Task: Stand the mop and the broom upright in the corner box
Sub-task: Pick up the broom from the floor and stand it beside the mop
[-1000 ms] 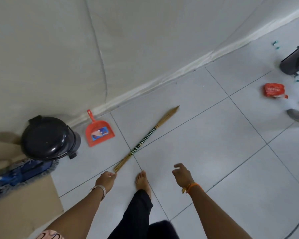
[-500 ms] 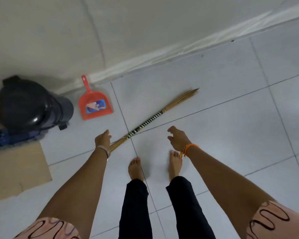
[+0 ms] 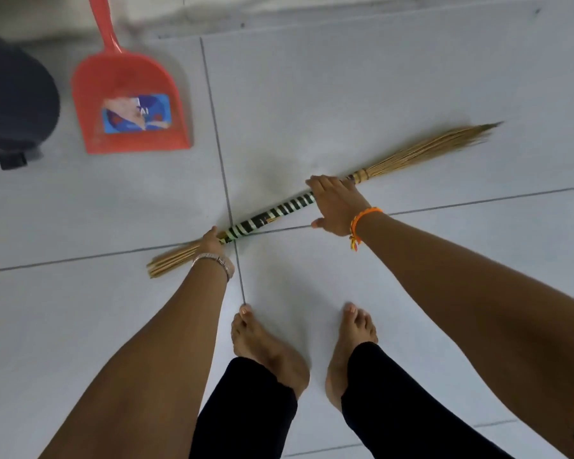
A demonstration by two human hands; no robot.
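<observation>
The straw broom with a black-and-white striped wrapped handle [image 3: 279, 210] lies flat on the pale tiled floor [image 3: 345, 94], mid-frame, its long axis running from lower left to upper right. Both hands are on it. The left hand [image 3: 211, 241] is closed on the stub end at the lower left of the wrap; the right hand [image 3: 337, 202] drapes over the upper right end of the wrap, fingers curled over the shaft, thumb spread clear. A red plastic dustpan [image 3: 130, 94] lies upper left, beside a dark round bin [image 3: 14, 94]. Its blue label is torn; no writing is legible. Mop and corner box are out of view.
</observation>
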